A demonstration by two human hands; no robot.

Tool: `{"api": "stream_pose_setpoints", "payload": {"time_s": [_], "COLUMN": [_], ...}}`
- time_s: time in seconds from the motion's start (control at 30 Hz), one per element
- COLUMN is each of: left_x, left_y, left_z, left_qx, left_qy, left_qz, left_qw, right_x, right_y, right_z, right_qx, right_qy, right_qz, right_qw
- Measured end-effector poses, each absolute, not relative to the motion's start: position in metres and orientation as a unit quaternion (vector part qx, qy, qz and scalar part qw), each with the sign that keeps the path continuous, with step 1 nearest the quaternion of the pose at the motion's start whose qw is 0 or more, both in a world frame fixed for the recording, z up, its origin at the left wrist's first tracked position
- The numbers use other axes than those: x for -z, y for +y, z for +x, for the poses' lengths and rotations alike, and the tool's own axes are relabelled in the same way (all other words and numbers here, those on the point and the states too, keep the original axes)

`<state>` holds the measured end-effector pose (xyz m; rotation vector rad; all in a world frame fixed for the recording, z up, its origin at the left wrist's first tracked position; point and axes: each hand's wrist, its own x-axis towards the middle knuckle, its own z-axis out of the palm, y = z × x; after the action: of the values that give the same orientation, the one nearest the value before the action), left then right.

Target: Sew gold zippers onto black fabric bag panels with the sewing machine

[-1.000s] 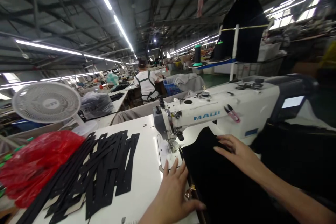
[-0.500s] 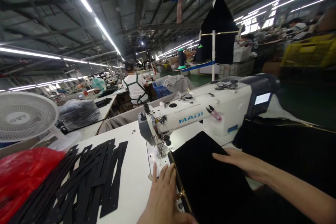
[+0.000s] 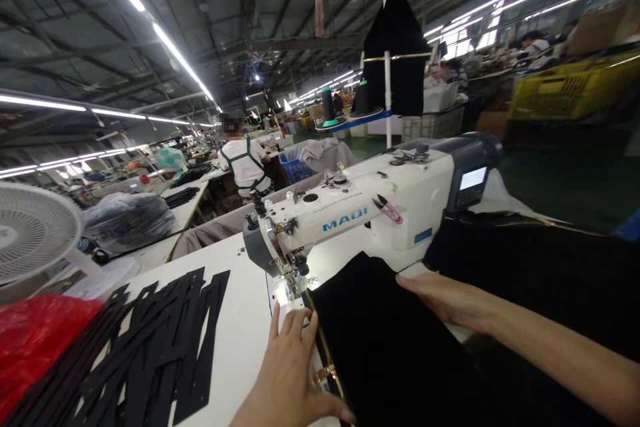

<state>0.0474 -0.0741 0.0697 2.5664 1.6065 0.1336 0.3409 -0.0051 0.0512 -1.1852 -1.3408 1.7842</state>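
Note:
A black fabric panel [image 3: 385, 333] with a gold-toothed zipper [image 3: 327, 353] along its left edge lies at the sewing machine [image 3: 350, 213], its top left corner close to the lit presser foot [image 3: 287, 287]. My left hand [image 3: 290, 367] rests at the zipper edge, fingers spread and slightly bent, with the thumb reaching over the cloth near the gold slider. At the panel's right edge, my right hand [image 3: 450, 300] pinches the fabric, thumb on top and the other fingers partly hidden. The needle tip is too small to make out.
Black strips [image 3: 150, 347] lie in a pile on the white table left of the machine, beside a red plastic bag [image 3: 45, 340] and a white fan [image 3: 35, 233]. More black fabric [image 3: 525, 267] spreads at the right. Pink-handled snips [image 3: 389, 210] sit on the machine. A person [image 3: 245, 160] sits ahead.
The view has turned slightly right, so everything sits further left. My right hand has slid a little up the panel's edge, and the panel's top edge looks more wavy. My left hand stays at the zipper.

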Motion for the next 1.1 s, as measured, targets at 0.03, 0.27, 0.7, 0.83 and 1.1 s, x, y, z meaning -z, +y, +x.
{"api": "stream_pose_setpoints", "payload": {"time_s": [0.03,0.27,0.7,0.83,1.1], "left_x": [-0.065,-0.033,-0.064,-0.079,-0.077], "left_y": [-0.072,-0.06,-0.056,-0.06,-0.06], "left_z": [0.046,0.034,0.051,0.058,0.062], "left_qx": [-0.05,-0.008,0.074,0.069,0.109], "left_qy": [0.524,0.54,0.567,0.56,0.56], "left_qz": [0.849,0.842,0.819,0.823,0.82], "left_qw": [0.041,-0.009,0.056,0.064,0.044], "right_x": [-0.052,-0.042,-0.013,-0.022,-0.035], "right_y": [0.004,0.059,0.071,0.071,0.081], "right_z": [0.334,0.302,0.299,0.297,0.288], "right_qx": [-0.714,-0.649,-0.238,-0.144,-0.026], "right_qy": [-0.464,-0.545,-0.751,-0.775,-0.807], "right_qz": [-0.417,-0.429,-0.552,-0.573,-0.568], "right_qw": [0.318,0.312,0.273,0.224,0.159]}}
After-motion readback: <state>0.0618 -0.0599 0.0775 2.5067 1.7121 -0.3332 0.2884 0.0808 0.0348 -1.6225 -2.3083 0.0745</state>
